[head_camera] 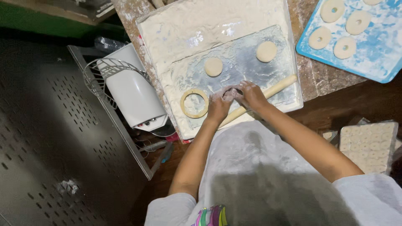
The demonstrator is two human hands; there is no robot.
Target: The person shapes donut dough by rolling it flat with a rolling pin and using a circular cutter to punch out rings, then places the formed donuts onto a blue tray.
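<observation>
on floured metal tray (289, 83), left hand (218, 104) and right hand (251, 94) jointly clench small dough lump (229, 93), mostly hidden; wooden rolling pin (276, 88) partly covered.

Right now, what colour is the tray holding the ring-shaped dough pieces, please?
Blue tray, dusted white; head view.

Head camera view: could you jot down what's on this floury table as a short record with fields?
Work surface: floured metal tray
Left hand: pressed on a small piece of dough
Right hand: on the same dough
Rolling pin: lies slantwise under the hands
Ring cutter: left of the hands
Dough discs: two, beyond the hands
Blue tray: holds ring-shaped dough pieces
</observation>
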